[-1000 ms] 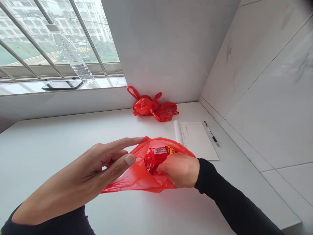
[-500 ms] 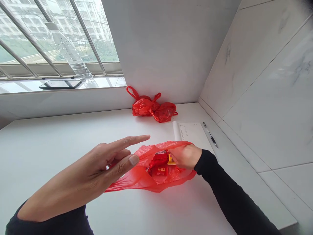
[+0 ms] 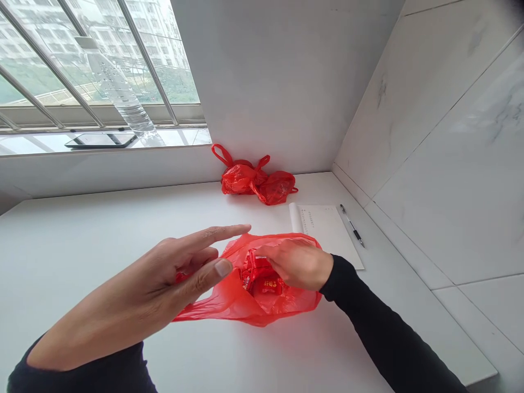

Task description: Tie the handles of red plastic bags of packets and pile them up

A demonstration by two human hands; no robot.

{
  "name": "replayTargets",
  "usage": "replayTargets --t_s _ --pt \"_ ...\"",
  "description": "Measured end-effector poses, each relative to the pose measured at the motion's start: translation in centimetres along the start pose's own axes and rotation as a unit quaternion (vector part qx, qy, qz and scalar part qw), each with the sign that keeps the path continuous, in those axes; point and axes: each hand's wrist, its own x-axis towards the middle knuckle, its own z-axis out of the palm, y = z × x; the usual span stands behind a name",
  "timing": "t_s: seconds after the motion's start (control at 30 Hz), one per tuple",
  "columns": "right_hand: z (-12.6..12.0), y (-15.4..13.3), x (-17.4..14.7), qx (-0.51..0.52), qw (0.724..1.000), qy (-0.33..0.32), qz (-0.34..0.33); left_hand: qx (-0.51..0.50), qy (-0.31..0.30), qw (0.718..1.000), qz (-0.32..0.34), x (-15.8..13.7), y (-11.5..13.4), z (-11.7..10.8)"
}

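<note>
A thin red plastic bag [image 3: 241, 305] lies open on the white table. Inside it are red wrapped packets; the front packet [image 3: 268, 285] carries yellow lettering. My left hand [image 3: 180, 284] grips the bag's left side with its curled lower fingers, while the index finger and thumb stick out past the rim. Through the bag's mouth reaches my right hand [image 3: 301, 262], its bent fingers closed at the top of a red packet [image 3: 257, 261] behind the lettered one. The palm side of that hand is hidden, as is the bag's bottom.
Tied red plastic bags [image 3: 257, 183] sit against the back wall. A notepad [image 3: 335, 232] with a written page and a pen [image 3: 351, 225] lie at right, beside the tiled wall. On the windowsill are a water bottle [image 3: 123, 93] and a dark flat tablet [image 3: 102, 141].
My right hand has moved left and a little up inside the bag, from the right side onto the red packets. The yellow packet is now out of sight. My left hand is nearly still.
</note>
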Motion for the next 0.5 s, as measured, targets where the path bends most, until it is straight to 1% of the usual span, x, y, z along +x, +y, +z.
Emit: replayTargets --t_s 0.1,0.2,0.37,0.43,0.5 --pt "1.3 -1.0 1.2 -0.037 0.999 -0.019 -0.007 0.0 -0.01 1.0 0.013 0.1 0.1 0.0" --pt "2.1 -1.8 1.8 -0.06 0.997 -0.043 0.004 -0.011 -0.014 1.0 0.024 0.0 0.1 0.0" --pt "1.1 -2.6 1.0 -0.002 0.996 -0.084 -0.011 -0.017 -0.022 0.999 0.027 0.2 -0.3 -0.4" --pt "0.5 -2.6 0.5 -0.002 0.995 -0.097 -0.02 -0.009 -0.039 0.998 0.038 0.4 -0.7 -0.7" --pt "-0.1 -2.4 -0.1 -0.019 0.996 -0.088 -0.022 0.0 -0.043 0.998 0.051 0.5 -1.2 -0.9"
